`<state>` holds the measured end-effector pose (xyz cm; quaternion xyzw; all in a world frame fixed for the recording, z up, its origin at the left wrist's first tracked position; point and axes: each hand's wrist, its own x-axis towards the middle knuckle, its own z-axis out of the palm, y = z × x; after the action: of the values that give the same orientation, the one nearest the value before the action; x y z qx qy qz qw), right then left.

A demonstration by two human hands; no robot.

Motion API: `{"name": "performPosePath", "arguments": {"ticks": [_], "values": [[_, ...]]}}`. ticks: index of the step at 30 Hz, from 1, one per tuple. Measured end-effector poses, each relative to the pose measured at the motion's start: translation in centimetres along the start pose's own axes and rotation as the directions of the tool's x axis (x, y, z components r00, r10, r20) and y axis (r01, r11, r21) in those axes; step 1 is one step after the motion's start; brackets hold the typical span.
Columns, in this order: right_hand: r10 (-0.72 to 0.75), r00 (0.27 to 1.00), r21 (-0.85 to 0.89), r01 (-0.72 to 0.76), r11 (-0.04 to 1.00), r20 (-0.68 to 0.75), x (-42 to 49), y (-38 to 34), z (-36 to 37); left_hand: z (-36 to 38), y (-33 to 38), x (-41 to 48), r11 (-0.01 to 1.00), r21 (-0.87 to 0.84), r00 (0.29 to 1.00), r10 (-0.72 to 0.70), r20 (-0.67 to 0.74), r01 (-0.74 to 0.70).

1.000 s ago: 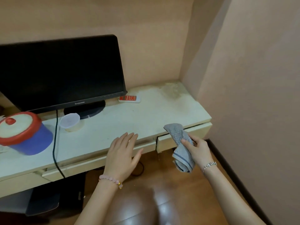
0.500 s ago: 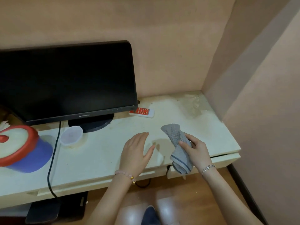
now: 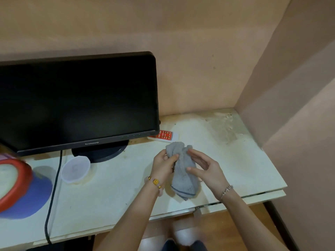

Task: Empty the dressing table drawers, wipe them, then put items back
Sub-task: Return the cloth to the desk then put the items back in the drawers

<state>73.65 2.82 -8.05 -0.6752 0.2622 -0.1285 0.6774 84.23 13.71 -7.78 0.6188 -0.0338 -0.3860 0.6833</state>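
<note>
- A blue tub with a red lid (image 3: 20, 192) sits at the far left, cut off by the frame edge and blurred
- A black cable (image 3: 52, 196) runs down from the monitor (image 3: 78, 102) across the tabletop and over its front edge
- A clear plastic cup (image 3: 75, 169) stands just beside the cable, close to the monitor's round base (image 3: 101, 151)
- The monitor's dark screen fills the back left of the table and stands close to the rear wall
- A red and white remote (image 3: 164, 135) lies flat behind the hands, partly tucked under the screen's right corner
- The left hand (image 3: 164, 166) pinches the upper part of the grey cloth (image 3: 183, 174), fingers curled round it
- The cloth hangs bunched between both hands above the tabletop, its striped lower hem close to the surface (whether it touches, I cannot tell)
- The right hand (image 3: 204, 169) grasps the cloth's other side, thumb on the front, index finger along the top
- To the right the pale tabletop (image 3: 244, 169) lies bare up to a stained patch (image 3: 223, 124) in the back corner
- The drawer front (image 3: 253, 199) sits just under the table's front edge, a thin dark gap between them
- The side wall (image 3: 299, 124) meets the table's right edge, and wooden floor (image 3: 235, 223) shows in front
</note>
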Motion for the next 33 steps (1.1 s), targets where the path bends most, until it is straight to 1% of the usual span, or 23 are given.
{"name": "performPosePath", "arguments": {"ticks": [1,3,6,8,10,11,13,15,17,18,21,24,27,29,33], "values": [[0.012,1.0,0.061,-0.013,0.998,0.007,0.3,-0.1,-0.2,-0.4,0.0,0.3,1.0,-0.026,1.0,-0.005,-0.013,0.005],[0.061,0.998,0.2,-0.055,0.978,-0.023,1.0,-0.1,-0.5,-1.0,0.2,0.7,0.996,-0.09,0.999,-0.03,-0.021,0.028],[0.192,0.978,0.283,-0.163,0.945,-0.078,2.4,0.4,-0.7,-1.6,0.4,0.9,0.991,-0.121,0.999,-0.048,0.022,0.05],[0.293,0.956,0.344,-0.265,0.901,-0.03,3.6,1.1,-0.8,-1.7,0.4,1.2,0.992,-0.113,0.998,-0.052,0.039,0.056],[0.374,0.925,0.393,-0.37,0.842,0.07,4.6,1.5,-1.0,-1.9,0.4,1.4,0.993,-0.099,0.997,-0.057,0.048,0.062],[0.382,0.917,0.376,-0.397,0.837,0.115,4.9,1.5,-1.1,-2.0,0.3,1.5,0.994,-0.094,0.997,-0.059,0.055,0.064],[0.359,0.919,0.293,-0.392,0.872,0.164,5.3,1.2,-1.5,-2.1,0.3,1.6,0.993,-0.093,0.996,-0.062,0.064,0.068],[0.341,0.928,0.237,-0.368,0.899,0.151,5.6,1.1,-2.1,-2.1,0.5,1.7,0.992,-0.105,0.997,-0.061,0.051,0.066],[0.331,0.937,0.183,-0.347,0.92,0.111,6.0,0.9,-2.7,-2.2,0.7,1.9,0.995,-0.092,0.999,-0.041,0.007,0.041],[0.324,0.942,0.152,-0.335,0.93,0.091,6.2,0.9,-3.1,-2.3,0.8,2.1,0.998,-0.062,0.999,-0.022,-0.024,0.021],[0.293,0.955,0.068,-0.296,0.953,0.051,6.7,0.5,-3.9,-2.4,1.2,2.4,0.994,0.1,0.995,0.043,-0.095,-0.033],[0.283,0.957,0.035,-0.286,0.958,0.058,7.0,0.0,-4.7,-2.1,1.6,2.4,0.984,0.155,0.992,0.1,-0.082,-0.087],[0.261,0.959,0.017,-0.265,0.964,0.115,6.9,-0.5,-5.4,-1.9,2.0,2.3,0.971,0.191,0.986,0.156,-0.054,-0.143],[0.234,0.955,0.015,-0.24,0.971,0.18,6.7,-0.8,-5.8,-1.7,2.1,2.1,0.958,0.229,0.982,0.185,-0.032,-0.173],[0.223,0.923,-0.069,-0.212,0.975,0.313,6.4,-1.2,-6.9,-1.2,2.4,1.7,0.921,0.307,0.969,0.247,0.011,-0.238]]}}
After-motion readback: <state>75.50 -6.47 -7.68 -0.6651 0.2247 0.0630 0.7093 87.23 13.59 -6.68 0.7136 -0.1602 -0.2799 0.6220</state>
